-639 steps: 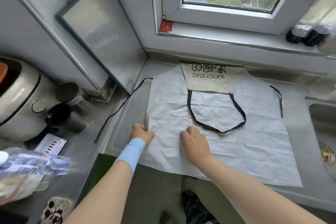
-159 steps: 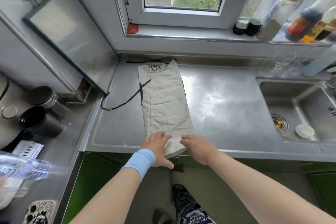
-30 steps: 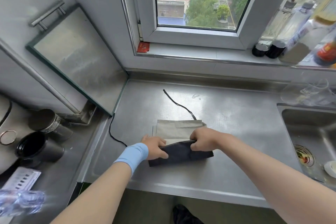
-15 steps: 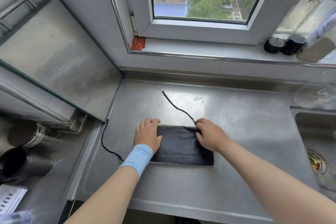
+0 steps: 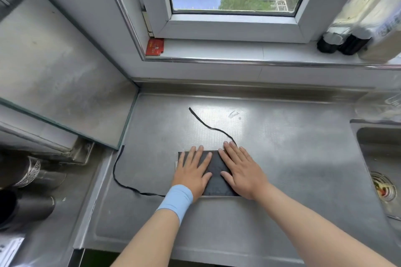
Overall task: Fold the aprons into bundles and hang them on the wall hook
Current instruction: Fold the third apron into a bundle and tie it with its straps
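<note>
Taking the folded apron (image 5: pixel 213 172) as the mark: far to its left two dark metal cups (image 5: pixel 26 193) stand on the lower side counter, and a glass-edged steel panel (image 5: pixel 58 76) leans against the wall, its lower corner ending just left of the bundle's black tie. That left tie (image 5: pixel 118 171) curls from the panel's corner down and across the steel countertop (image 5: pixel 293 158) to the bundle's near left corner. The apron lies as a small dark rectangle near the middle of the counter, a thin pale edge showing along its left side. The left hand (image 5: pixel 192 171), with a light blue wristband (image 5: pixel 176 200), lies flat and spread on its left half; the right hand (image 5: pixel 239 169) lies flat and spread on its right half. A second tie (image 5: pixel 208 124) snakes away behind the bundle toward the window. Bare counter lies open behind and to the right, up to the sink (image 5: pixel 382 169) rim. On the sill behind, a red card (image 5: pixel 154 46) carries print too small to read; blurred bottles (image 5: pixel 355 28) stand far right.
</note>
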Demonstrator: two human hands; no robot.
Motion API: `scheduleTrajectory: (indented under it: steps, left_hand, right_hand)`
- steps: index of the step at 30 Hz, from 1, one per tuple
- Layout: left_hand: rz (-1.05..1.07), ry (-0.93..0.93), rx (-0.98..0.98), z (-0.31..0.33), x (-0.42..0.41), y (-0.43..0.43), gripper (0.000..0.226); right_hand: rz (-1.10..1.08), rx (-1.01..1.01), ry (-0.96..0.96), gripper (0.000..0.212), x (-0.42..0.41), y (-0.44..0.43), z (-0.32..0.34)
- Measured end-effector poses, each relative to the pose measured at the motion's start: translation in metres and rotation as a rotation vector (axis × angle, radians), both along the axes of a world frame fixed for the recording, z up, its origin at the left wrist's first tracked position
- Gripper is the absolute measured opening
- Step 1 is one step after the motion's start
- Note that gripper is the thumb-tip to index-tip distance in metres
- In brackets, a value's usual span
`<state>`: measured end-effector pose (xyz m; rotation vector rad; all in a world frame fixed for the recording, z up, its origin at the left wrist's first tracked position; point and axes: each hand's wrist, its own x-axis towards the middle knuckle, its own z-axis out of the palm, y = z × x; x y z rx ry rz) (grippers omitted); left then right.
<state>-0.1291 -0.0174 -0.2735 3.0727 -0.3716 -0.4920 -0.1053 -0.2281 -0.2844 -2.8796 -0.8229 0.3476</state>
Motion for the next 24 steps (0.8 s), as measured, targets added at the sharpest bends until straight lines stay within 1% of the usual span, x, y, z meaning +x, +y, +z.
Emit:
scheduleTrajectory:
  steps: [1, 3, 4, 6, 7, 8, 9, 11, 12, 13, 14, 16, 17, 18, 21, 22, 23, 24]
  left_hand:
    - [0.041, -0.018, 0.016, -0.001, 0.0, 0.008, 0.067]
    - [0.104, 0.042, 0.066, 0.0, -0.004, 0.024, 0.07]
    - [0.107, 0.037, 0.079, 0.001, -0.005, 0.03, 0.068]
    - [0.111, 0.004, 0.115, 0.006, -0.006, 0.034, 0.064]
    - [0.13, -0.009, 0.11, 0.01, -0.005, 0.033, 0.068]
    - [0.144, -0.048, 0.065, 0.014, -0.004, 0.03, 0.072]
    - [0.132, -0.074, 0.005, 0.021, -0.004, 0.027, 0.07]
    - [0.019, -0.128, -0.03, 0.032, -0.007, 0.019, 0.061]
    - [-0.029, -0.124, -0.047, 0.034, -0.009, 0.015, 0.055]
    - [-0.042, -0.119, -0.047, 0.036, -0.011, 0.013, 0.05]
    - [-0.027, -0.067, -0.033, 0.037, -0.013, 0.013, 0.047]
    - [0.041, -0.023, -0.116, 0.032, -0.016, 0.018, 0.035]
    - [0.067, -0.018, -0.164, 0.031, -0.017, 0.022, 0.026]
    - [0.071, 0.007, -0.205, 0.031, -0.019, 0.025, 0.026]
    - [0.02, 0.105, -0.259, 0.036, -0.019, 0.037, 0.058]
    - [-0.006, 0.132, -0.259, 0.038, -0.018, 0.04, 0.062]
    - [-0.025, 0.15, -0.255, 0.039, -0.017, 0.043, 0.061]
    - [-0.026, 0.151, -0.272, 0.037, -0.015, 0.046, 0.056]
  right_hand:
    - [-0.006, -0.016, 0.023, 0.069, 0.001, -0.002, 0.0]
    - [-0.003, -0.023, 0.039, 0.07, 0.002, -0.003, 0.001]
    - [-0.005, -0.019, 0.037, 0.07, 0.003, -0.003, 0.001]
    - [0.004, -0.025, 0.004, 0.07, 0.004, -0.004, 0.002]
    - [0.023, -0.035, -0.03, 0.068, 0.004, -0.005, 0.004]
    - [0.05, -0.038, -0.065, 0.063, 0.004, -0.005, 0.007]
    - [0.081, -0.026, -0.1, 0.054, 0.003, -0.004, 0.01]
    - [0.145, 0.036, -0.158, 0.033, -0.002, -0.003, 0.018]
    - [0.158, 0.064, -0.16, 0.028, -0.006, -0.003, 0.022]
    - [0.158, 0.073, -0.131, 0.032, -0.011, -0.003, 0.026]
    - [0.151, 0.063, -0.092, 0.045, -0.015, -0.005, 0.029]
    - [0.158, 0.013, -0.029, 0.069, -0.019, -0.01, 0.032]
    - [0.176, -0.012, -0.008, 0.075, -0.019, -0.011, 0.034]
    - [0.194, -0.039, 0.01, 0.076, -0.019, -0.012, 0.036]
    - [0.218, -0.107, 0.038, 0.064, -0.012, -0.011, 0.043]
    - [0.206, -0.102, 0.047, 0.056, -0.01, -0.01, 0.046]
    - [0.173, -0.072, 0.057, 0.046, -0.008, -0.01, 0.048]
    - [0.117, -0.028, 0.074, 0.037, -0.005, -0.01, 0.051]
